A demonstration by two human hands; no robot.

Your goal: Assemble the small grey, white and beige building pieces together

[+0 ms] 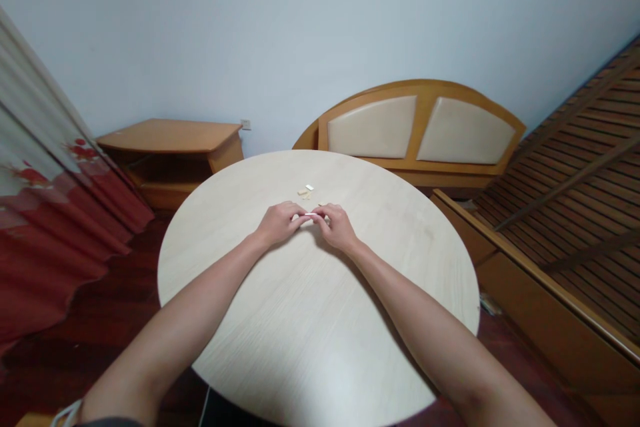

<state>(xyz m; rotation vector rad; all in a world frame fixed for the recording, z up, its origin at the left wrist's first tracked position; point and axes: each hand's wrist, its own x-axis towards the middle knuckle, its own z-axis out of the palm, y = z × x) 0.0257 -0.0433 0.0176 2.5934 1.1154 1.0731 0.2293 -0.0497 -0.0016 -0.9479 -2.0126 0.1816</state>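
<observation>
One white strip (311,214), pinched by left hand (280,221) and right hand (339,225).
It spans the gap between the hands, long axis left to right over the surface (300,320), neither hand nearer; small pale pieces (303,192) lie just beyond.

At the middle of the round table's (400,267) far half, the left hand (281,222) and right hand (337,223) meet on a thin white strip (311,215), blocking the way between them. Just beyond, small pale pieces (303,192) obstruct a low sweep across the tabletop. The left forearm (210,297) and right forearm (410,297) bar low crossings from the table's sides. A hand could pass along its left or right rim, or between the forearms from its near edge. A padded headboard (415,90) stands off its far right rim, a wooden cabinet (175,135) off its far left.
</observation>
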